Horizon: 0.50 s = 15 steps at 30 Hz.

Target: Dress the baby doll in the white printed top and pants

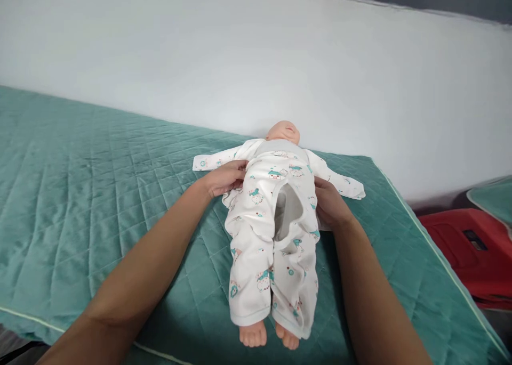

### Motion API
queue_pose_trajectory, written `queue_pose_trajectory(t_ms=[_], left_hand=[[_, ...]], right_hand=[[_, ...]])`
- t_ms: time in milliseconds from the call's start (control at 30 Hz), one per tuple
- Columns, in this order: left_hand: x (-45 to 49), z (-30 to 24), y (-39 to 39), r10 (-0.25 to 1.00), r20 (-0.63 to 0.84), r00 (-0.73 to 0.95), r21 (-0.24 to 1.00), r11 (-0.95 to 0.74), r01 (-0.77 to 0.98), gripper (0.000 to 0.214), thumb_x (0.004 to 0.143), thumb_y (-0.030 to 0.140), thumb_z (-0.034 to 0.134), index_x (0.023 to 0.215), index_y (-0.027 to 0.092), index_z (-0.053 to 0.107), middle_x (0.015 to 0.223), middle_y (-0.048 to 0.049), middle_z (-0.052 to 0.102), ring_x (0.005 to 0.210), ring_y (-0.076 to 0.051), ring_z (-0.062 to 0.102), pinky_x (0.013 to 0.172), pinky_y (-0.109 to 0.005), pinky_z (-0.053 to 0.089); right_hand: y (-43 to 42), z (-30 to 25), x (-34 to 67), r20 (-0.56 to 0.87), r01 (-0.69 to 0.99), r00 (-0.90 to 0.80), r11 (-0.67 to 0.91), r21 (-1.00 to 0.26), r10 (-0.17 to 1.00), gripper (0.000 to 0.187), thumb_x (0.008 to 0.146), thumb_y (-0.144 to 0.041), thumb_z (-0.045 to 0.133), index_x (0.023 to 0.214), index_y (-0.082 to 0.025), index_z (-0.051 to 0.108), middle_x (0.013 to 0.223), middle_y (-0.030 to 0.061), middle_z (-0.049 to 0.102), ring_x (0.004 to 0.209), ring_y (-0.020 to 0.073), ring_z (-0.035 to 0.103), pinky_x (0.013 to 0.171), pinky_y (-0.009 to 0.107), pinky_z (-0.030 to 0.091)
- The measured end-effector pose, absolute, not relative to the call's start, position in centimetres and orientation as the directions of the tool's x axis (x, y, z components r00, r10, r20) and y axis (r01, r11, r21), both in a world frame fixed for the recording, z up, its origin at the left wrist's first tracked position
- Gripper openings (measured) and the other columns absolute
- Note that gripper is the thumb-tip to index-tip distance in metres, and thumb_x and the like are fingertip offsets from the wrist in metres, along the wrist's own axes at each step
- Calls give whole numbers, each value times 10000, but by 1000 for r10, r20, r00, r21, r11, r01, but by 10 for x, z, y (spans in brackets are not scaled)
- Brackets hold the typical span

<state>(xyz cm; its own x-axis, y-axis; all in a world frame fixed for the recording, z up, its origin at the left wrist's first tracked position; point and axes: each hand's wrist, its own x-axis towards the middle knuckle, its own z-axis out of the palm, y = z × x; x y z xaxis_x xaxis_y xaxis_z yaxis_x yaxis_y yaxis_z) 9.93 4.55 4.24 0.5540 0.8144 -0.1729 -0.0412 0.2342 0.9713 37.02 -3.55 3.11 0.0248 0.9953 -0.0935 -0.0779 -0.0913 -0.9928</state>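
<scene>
A baby doll (283, 131) lies on its back, its head by the wall and its bare feet (253, 334) towards me. It wears a white printed long-sleeved top (218, 159) and white printed baby pants (256, 232) with an open crotch; the pants reach high up its torso. My left hand (227, 177) is closed at the left side of the waist, thumb and fingers pinching the pants' edge. On the opposite side my right hand (328, 201) grips the pants at the waist, its fingertips partly hidden behind the cloth. Both sleeves are spread outwards.
A green quilted cover (120, 194) lies under the doll, with its pale-piped edge running down the right. The white wall (200, 56) rises directly behind the doll's head. Beyond the right edge stands a red plastic object (460, 248), lower than the bed.
</scene>
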Motion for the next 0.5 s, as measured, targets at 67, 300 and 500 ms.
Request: queue_pose_trajectory(t_ms=[67,300,500], left_hand=[[99,40,47,809,-167,564,960,264,-95,454,646,108,721,1095,163,686,999,-64,724,863,-162,664,794,-287,537],[99,34,50,829,-159,536,922,319,-220,309,678,107,707,984,146,722,816,-46,718,800,-184,683,747,-286,550],[97,32,51,840,-197,505,929,326,-178,230,665,78,677,878,149,727,706,-21,673,714,-162,660,643,-243,519]], right_hand=[[-36,31,371,-93,-121,26,-89,-989,995,303,697,-247,772,999,-231,780,943,35,792,771,218,713,721,342,576],[-33,31,372,-66,-163,-13,-67,-984,998,336,652,-178,727,976,-248,775,1008,18,793,932,237,729,856,369,575],[-31,26,372,-57,-82,27,-55,-995,998,309,661,-206,739,965,-243,777,959,17,798,900,257,733,829,399,584]])
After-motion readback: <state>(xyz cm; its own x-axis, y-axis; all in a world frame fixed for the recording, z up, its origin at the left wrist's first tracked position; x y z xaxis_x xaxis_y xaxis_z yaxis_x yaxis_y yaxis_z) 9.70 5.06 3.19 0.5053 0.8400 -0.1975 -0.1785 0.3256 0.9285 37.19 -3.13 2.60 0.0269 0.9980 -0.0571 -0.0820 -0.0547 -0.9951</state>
